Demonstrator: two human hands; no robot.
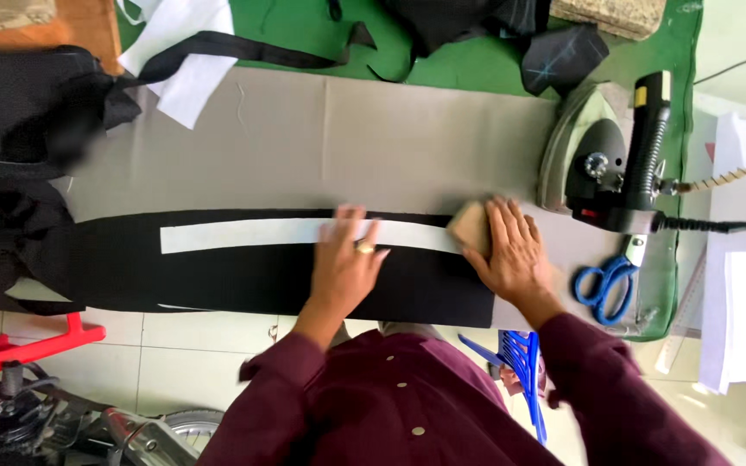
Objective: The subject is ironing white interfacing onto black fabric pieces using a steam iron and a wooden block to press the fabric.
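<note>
A long black fabric piece (235, 276) lies across the grey pressing surface (347, 147). A white strip of interfacing (243, 235) runs along its upper part. My left hand (347, 263) rests flat on the strip and the black fabric, fingers spread, a ring on one finger. My right hand (511, 250) presses a small tan block (470, 226) down at the strip's right end. Maroon sleeves cover both arms.
A steam iron (602, 164) with a black handle and cord sits at the right, blue-handled scissors (606, 285) just below it. More black fabric (19, 129) is piled at the left, white pieces (183, 52) and green cloth (304, 34) at the back. A red stool (19, 341) stands at lower left.
</note>
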